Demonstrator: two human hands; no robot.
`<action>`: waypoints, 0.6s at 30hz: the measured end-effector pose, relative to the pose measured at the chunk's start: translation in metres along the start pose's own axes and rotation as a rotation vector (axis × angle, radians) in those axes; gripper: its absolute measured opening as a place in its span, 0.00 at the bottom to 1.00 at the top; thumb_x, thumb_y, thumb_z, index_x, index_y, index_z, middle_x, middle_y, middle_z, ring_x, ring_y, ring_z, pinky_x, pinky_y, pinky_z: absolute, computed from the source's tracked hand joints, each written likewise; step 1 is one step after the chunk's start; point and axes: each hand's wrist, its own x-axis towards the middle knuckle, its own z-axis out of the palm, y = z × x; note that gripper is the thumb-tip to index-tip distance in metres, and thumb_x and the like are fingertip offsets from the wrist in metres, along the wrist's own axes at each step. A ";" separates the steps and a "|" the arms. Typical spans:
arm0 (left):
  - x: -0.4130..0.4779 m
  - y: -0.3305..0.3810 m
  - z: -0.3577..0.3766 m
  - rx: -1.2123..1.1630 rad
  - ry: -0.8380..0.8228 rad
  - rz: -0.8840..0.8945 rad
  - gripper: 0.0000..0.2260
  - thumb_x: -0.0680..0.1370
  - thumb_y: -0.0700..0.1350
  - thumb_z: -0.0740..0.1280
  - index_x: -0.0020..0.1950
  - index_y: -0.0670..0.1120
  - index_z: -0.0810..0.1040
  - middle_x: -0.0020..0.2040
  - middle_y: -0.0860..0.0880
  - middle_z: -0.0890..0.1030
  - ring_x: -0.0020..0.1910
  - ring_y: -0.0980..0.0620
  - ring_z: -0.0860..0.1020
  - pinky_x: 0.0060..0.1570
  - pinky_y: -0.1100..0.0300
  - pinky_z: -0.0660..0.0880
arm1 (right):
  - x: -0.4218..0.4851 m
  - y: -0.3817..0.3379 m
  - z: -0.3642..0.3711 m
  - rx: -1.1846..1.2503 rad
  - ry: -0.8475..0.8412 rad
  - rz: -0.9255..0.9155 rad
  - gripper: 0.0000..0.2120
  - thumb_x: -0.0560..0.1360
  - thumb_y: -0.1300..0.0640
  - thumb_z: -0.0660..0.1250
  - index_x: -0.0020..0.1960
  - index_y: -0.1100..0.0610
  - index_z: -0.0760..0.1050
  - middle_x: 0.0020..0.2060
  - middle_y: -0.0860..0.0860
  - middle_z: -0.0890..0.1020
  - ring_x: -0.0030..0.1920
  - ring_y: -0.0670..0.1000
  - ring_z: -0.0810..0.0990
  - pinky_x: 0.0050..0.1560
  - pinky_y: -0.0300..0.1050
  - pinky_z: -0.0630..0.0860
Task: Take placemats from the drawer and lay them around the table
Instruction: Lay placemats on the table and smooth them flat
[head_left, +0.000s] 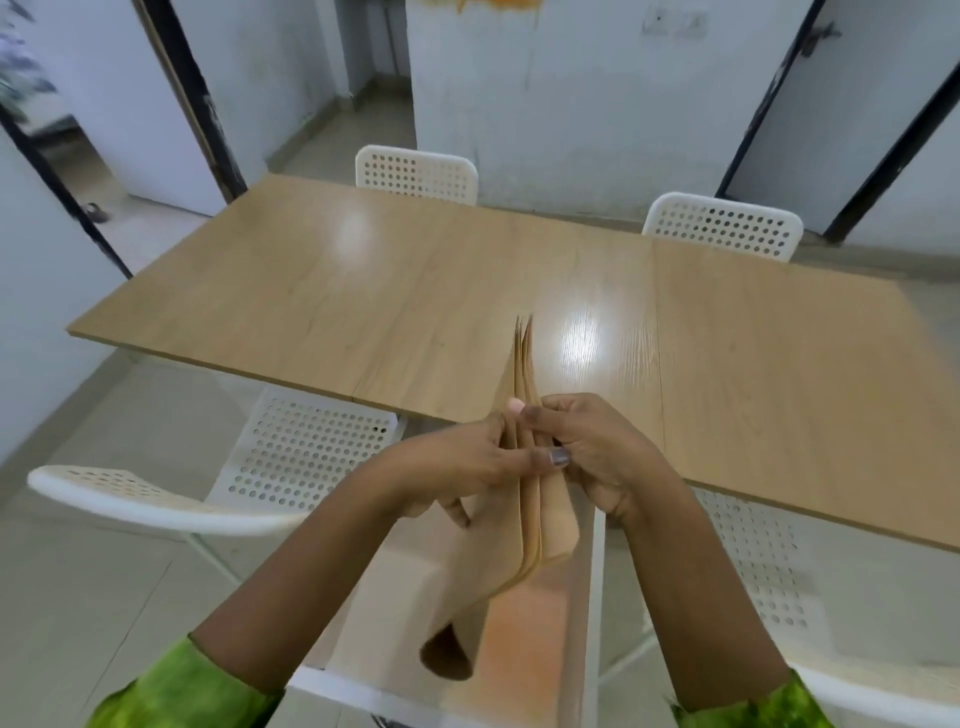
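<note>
Stack: your thin tan fabric placemats (527, 499) stand on edge between both hands, above the near edge of the bare light-wood worktop (363, 291).
Left hand (467, 467): grip clamped on the stack.
Right hand (592, 447): fingers pinching the sheets, nearer for peeling one off.
Axis: long side points away from you.

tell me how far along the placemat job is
Done: the placemats are out of the drawer, a tan stack held on edge between the left hand and right hand. In hand: fingers seem to be separating one. Left: every mat; none lies on the table yet.
</note>
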 end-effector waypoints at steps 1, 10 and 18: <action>0.001 0.003 -0.001 -0.015 0.014 0.005 0.34 0.70 0.62 0.67 0.72 0.53 0.60 0.65 0.49 0.74 0.64 0.47 0.73 0.56 0.42 0.76 | 0.002 -0.006 -0.001 -0.012 -0.007 0.005 0.17 0.74 0.51 0.66 0.46 0.66 0.79 0.41 0.63 0.82 0.45 0.61 0.82 0.51 0.54 0.80; 0.003 0.021 -0.024 0.017 0.043 0.094 0.29 0.73 0.58 0.66 0.70 0.52 0.62 0.59 0.47 0.77 0.56 0.46 0.78 0.52 0.48 0.79 | 0.009 -0.038 -0.011 0.003 -0.111 -0.045 0.16 0.78 0.53 0.60 0.46 0.65 0.79 0.38 0.60 0.81 0.38 0.55 0.80 0.44 0.49 0.80; 0.016 0.034 -0.050 0.063 0.059 0.202 0.28 0.71 0.59 0.68 0.67 0.52 0.65 0.56 0.49 0.79 0.54 0.48 0.79 0.56 0.46 0.78 | 0.026 -0.056 -0.010 -0.026 -0.052 -0.086 0.12 0.79 0.62 0.58 0.43 0.65 0.77 0.32 0.56 0.81 0.30 0.50 0.80 0.34 0.44 0.80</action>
